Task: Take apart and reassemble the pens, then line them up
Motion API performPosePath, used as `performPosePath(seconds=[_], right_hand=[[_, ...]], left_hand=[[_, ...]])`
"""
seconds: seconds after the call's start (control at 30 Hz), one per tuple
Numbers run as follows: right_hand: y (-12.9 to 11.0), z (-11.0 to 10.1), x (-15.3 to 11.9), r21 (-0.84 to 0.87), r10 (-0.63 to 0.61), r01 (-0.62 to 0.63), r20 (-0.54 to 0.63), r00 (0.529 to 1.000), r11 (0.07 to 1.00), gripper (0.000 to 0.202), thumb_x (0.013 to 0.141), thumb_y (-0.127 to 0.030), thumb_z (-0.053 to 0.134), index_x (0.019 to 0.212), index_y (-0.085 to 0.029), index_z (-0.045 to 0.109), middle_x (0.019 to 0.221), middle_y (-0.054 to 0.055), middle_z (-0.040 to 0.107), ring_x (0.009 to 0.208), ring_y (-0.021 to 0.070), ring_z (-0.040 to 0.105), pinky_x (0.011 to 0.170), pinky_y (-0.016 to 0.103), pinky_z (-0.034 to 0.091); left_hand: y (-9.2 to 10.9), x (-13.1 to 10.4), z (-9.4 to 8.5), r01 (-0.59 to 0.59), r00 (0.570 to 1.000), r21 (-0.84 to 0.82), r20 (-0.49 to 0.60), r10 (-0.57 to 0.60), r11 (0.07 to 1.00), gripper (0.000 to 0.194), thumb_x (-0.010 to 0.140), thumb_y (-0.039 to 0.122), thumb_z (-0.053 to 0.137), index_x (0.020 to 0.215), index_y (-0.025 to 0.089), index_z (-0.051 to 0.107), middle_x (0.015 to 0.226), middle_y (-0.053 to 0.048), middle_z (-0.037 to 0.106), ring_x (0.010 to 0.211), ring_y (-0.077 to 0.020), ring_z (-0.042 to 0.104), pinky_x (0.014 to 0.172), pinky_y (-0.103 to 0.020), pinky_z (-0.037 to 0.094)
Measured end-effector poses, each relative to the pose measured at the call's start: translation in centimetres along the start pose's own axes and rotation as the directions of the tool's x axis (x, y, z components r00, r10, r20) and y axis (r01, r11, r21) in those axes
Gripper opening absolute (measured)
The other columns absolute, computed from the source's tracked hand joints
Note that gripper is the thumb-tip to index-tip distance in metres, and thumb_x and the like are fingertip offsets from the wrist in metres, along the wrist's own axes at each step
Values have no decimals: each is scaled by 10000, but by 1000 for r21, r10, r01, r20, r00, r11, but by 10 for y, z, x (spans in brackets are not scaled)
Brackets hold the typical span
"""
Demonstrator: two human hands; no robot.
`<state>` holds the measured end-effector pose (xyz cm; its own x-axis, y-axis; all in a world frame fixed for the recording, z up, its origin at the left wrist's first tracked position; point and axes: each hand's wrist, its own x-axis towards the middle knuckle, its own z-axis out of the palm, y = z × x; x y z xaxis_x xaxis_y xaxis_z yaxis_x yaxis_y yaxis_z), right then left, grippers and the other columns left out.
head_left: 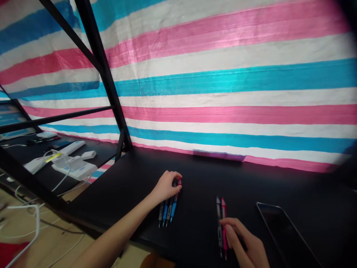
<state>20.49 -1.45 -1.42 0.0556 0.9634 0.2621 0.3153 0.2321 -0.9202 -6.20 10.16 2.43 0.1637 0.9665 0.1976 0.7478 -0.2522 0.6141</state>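
Observation:
My left hand [167, 186] is curled over the upper ends of several pens lying side by side on the black table [200, 167]. Its thumb and fingers close around them. Blue and grey grips show below the hand, such as the blue-gripped pen [173, 209], and a bit of red shows by the fingertips. To the right lie a grey-and-black pen [219, 223] and a pink pen [224, 208], nearly parallel. My right hand [245, 242] pinches the pink pen at its middle with thumb and forefinger. Its other fingers are folded and partly hidden.
A dark smartphone [287, 230] lies right of my right hand. Behind the table hangs a striped plastic sheet [223, 82]. A black metal frame post [108, 82] rises at the left. Beyond it are white power strips [75, 166] and loose cables on another surface.

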Motion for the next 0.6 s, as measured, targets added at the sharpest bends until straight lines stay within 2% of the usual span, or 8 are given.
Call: performPosePath(seconds=[0.07,0.2,0.3,0.37,0.43,0.5,0.53,0.6], right_hand=[[3,-2,1,-10,-12,12,21,1000,1000,309,936,-469,544,865,-216,706,585,-12,580,502,147,545,474,212,418],[9,-7,4,0,-11,11,52,999,1000,334,938,-488,551,875,-204,714,577,-13,554,503,149,545,476,215,424],[12,-9,5,62,30,-29,-15,999,998,395,948,-528,522,849,-198,716,561,-21,502,497,147,514,464,220,412],[13,-9,5,117,50,-39,-99,994,992,418,949,-547,514,832,-196,710,555,-26,480,502,146,499,476,224,415],[15,-9,5,163,74,-47,-164,984,986,408,949,-545,521,835,-195,699,558,-30,479,515,143,494,497,226,415],[17,-9,6,201,103,-64,-194,976,978,393,949,-536,533,833,-194,689,554,-35,478,513,137,482,501,225,402],[18,-9,7,217,116,-72,-196,974,974,389,950,-531,536,832,-192,687,553,-36,479,512,135,477,501,224,396],[19,-9,8,242,128,-78,-198,972,967,394,952,-528,535,823,-188,688,546,-37,479,507,131,470,501,223,392]], left_hand=[[0,-2,0,-20,1000,64,-8,21,998,275,680,175,718,954,199,719,979,-67,735,941,-270,614,868,-406,475],[8,-9,1,-68,997,156,-35,74,985,292,781,158,630,1066,157,696,1068,-123,712,998,-291,591,901,-466,458],[26,-16,6,-141,988,187,-31,150,972,346,838,108,550,1168,137,649,1158,-152,682,1044,-301,558,908,-500,449],[42,-23,12,-242,970,168,21,242,956,391,861,80,527,1230,177,614,1220,-114,671,1081,-274,544,932,-465,447],[60,-31,22,-390,919,117,119,377,914,439,864,62,549,1262,242,589,1264,-43,670,1095,-230,542,951,-394,446],[76,-40,32,-565,808,77,255,531,822,458,886,52,543,1301,246,542,1311,-33,650,1097,-218,535,922,-364,449],[82,-43,37,-610,771,84,295,565,788,420,889,49,550,1263,240,553,1276,-27,668,1072,-214,541,897,-355,452],[88,-48,45,-660,731,134,341,591,739,330,896,43,553,1176,218,574,1141,-24,707,1028,-213,553,872,-351,448]])
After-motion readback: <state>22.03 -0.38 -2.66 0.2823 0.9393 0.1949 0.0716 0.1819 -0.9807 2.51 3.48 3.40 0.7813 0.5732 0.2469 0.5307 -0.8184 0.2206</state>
